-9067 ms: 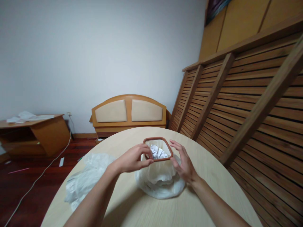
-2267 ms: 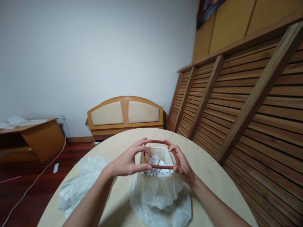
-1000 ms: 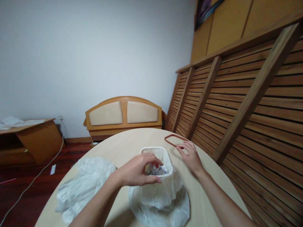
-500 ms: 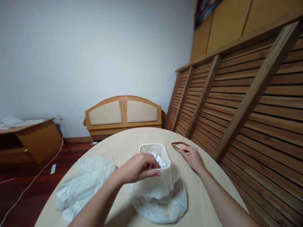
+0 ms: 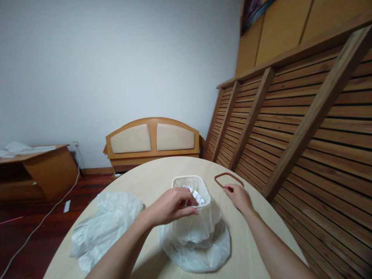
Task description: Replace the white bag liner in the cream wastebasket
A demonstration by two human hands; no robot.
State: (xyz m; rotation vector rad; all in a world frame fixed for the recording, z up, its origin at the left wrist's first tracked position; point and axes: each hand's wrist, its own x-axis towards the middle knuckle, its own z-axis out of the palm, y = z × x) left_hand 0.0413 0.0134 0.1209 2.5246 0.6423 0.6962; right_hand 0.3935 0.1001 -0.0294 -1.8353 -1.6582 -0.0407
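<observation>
A small white trash bin [image 5: 192, 228] stands on the round table, lined with a thin translucent plastic bag [image 5: 207, 257] that spreads around its base. Crumpled white paper [image 5: 197, 195] lies inside the bin. My left hand [image 5: 177, 203] is closed over the near left rim, its fingers inside and thumb outside; the fingertips are partly hidden. To the right of the bin, my right hand [image 5: 238, 195] pinches the near side of a brown rounded-rectangular ring [image 5: 228, 174]. The ring is at the tabletop, apart from the bin.
A crumpled heap of translucent plastic bags [image 5: 107, 224] lies on the pale round table [image 5: 151, 174] at the left. Beyond the table's right edge leans a slatted wooden panel [image 5: 290, 135]. A headboard [image 5: 154, 137] stands behind, and a wooden desk [image 5: 52, 170] is far left.
The brown ring has turned to show more of its opening and shifted slightly right, with my right hand still on it. My left hand keeps its place at the bin's rim.
</observation>
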